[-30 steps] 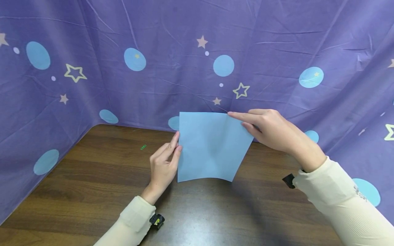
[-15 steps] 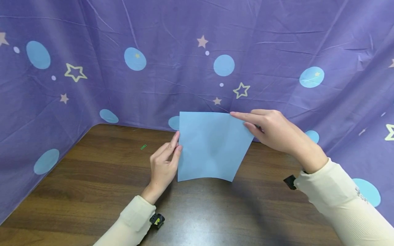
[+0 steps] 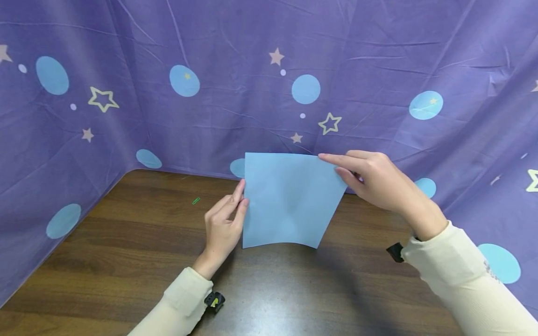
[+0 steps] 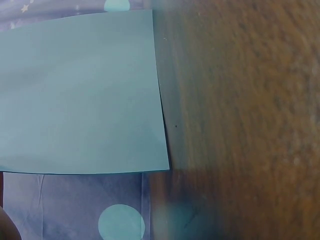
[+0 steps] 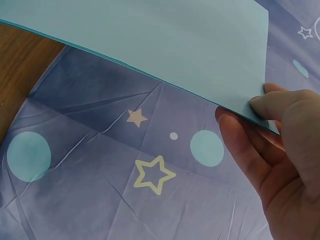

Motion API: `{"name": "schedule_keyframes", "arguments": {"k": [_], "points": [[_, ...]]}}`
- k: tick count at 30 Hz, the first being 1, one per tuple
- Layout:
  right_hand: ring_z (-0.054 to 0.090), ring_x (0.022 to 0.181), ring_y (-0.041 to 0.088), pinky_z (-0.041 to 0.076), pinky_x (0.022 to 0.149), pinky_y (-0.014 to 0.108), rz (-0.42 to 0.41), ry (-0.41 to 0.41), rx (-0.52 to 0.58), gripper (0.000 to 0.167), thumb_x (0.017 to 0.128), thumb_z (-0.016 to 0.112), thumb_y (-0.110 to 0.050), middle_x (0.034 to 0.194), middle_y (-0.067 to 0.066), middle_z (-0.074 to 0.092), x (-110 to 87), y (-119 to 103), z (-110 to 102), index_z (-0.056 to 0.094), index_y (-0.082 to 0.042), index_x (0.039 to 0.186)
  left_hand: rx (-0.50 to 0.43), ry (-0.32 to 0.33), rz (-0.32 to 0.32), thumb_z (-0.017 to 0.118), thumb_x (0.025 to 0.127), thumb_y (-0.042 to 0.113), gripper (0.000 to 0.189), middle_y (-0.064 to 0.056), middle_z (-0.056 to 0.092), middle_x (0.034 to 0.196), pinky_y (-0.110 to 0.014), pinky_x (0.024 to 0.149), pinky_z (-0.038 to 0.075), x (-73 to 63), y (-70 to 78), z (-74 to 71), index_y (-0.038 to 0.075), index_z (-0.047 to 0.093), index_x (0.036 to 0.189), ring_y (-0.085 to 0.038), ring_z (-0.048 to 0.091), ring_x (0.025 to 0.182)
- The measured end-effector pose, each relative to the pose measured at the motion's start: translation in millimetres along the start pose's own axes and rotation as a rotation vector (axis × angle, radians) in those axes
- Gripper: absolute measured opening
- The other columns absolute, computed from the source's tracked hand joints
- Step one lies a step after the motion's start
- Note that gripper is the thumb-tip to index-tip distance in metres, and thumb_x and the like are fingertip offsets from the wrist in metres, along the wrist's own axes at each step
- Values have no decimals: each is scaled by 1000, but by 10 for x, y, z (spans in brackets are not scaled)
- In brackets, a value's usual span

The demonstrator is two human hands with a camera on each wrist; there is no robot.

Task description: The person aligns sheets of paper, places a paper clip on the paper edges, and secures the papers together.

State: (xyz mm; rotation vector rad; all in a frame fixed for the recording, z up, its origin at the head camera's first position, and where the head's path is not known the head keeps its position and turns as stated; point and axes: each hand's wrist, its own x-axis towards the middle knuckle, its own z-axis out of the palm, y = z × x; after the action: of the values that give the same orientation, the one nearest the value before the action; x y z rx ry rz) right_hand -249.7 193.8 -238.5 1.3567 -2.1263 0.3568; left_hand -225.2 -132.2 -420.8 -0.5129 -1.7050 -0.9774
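Observation:
A light blue sheet of paper (image 3: 290, 200) is held upright above the table in the head view, bowed a little along its lower edge. My left hand (image 3: 222, 226) pinches its left edge, thumb at the near side and the other fingers mostly hidden behind. At the top right corner my right hand (image 3: 374, 179) grips the sheet, its index finger stretched along the top edge. The right wrist view shows the thumb (image 5: 267, 105) on one face of the paper and fingers behind it. The left wrist view is mostly filled by the paper (image 4: 85, 100).
A small green paper clip (image 3: 195, 201) lies on the brown wooden table (image 3: 138, 242), left of the paper. Behind the table hangs a purple curtain (image 3: 235, 107) with stars and blue dots; it also closes off the left side.
My right hand has slid slightly to the right along the top edge, its index fingertip nearer the corner. The left hand and the paper have stayed almost still.

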Motion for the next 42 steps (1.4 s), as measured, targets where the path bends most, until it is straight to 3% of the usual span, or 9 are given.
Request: {"name": "schedule_keyframes", "arguments": {"k": [5, 28, 36, 42], "points": [[36, 63, 4, 34, 58, 18, -10, 51, 13, 53, 89, 72, 12, 72, -7, 50, -45, 24, 39, 74, -11, 136, -4, 5, 2, 78, 85, -11, 59, -9, 77, 89, -28, 71, 58, 2, 0, -4, 6, 68, 141, -21, 71, 79], [39, 65, 5, 35, 60, 21, 7, 159, 12, 51, 84, 75, 15, 73, -7, 54, -142, 44, 107, 77, -9, 129, -5, 7, 5, 77, 85, -12, 60, -7, 77, 90, -28, 72, 58, 3, 4, -3, 5, 68, 141, -22, 72, 79], [51, 67, 6, 44, 65, 20, 19, 180, 14, 49, 84, 76, 15, 73, -7, 56, -167, 57, 113, 78, -10, 127, -3, 6, 7, 78, 87, -8, 56, -10, 76, 87, -28, 70, 57, 3, -3, 2, 5, 68, 141, -21, 71, 78], [51, 66, 7, 45, 65, 19, 26, 193, 19, 49, 84, 75, 15, 72, -7, 56, -174, 56, 120, 79, -10, 126, -8, 0, 3, 77, 89, -7, 54, -11, 75, 86, -27, 72, 57, 2, 1, 9, 5, 68, 141, -22, 72, 79]]}}
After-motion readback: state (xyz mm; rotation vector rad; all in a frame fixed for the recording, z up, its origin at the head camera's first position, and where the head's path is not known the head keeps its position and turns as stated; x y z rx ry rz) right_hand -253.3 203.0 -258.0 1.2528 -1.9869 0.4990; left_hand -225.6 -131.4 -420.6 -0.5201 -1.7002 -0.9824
